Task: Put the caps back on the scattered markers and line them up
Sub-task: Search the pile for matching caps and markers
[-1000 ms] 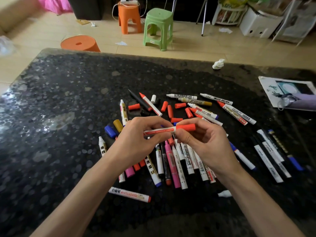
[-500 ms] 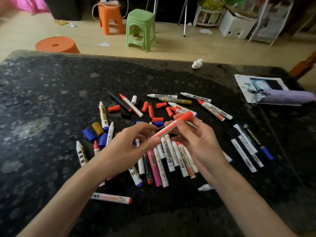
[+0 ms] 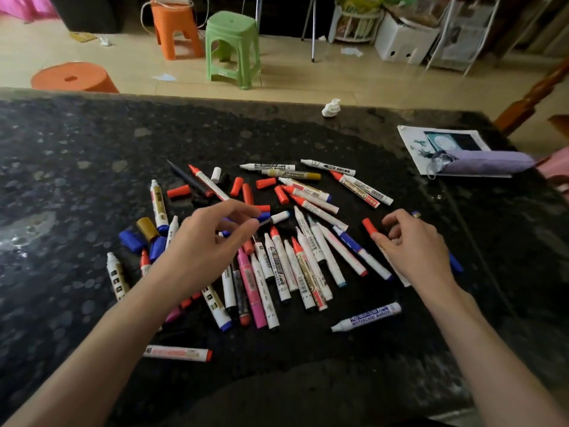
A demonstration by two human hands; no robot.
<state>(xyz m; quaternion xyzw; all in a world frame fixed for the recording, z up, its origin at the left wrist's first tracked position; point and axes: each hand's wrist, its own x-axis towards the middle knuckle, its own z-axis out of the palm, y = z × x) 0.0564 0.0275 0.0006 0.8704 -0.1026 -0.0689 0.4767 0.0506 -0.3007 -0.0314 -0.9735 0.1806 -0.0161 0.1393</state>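
My counter is black, speckled grey. Markers mostly white, plus a pink marker and a red-capped marker; loose caps red, blue, gold.

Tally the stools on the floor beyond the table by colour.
Orange stools: 2
Green stool: 1
Total: 3

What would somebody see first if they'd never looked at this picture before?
Most likely the big jumble of markers in the middle of the dark speckled table, with loose red caps at its far side. Two hands reach in: the right hand holds a red-capped marker at the heap's right edge, and the left hand has its fingertips at a blue cap. Beyond the table stand a green stool and an orange stool.
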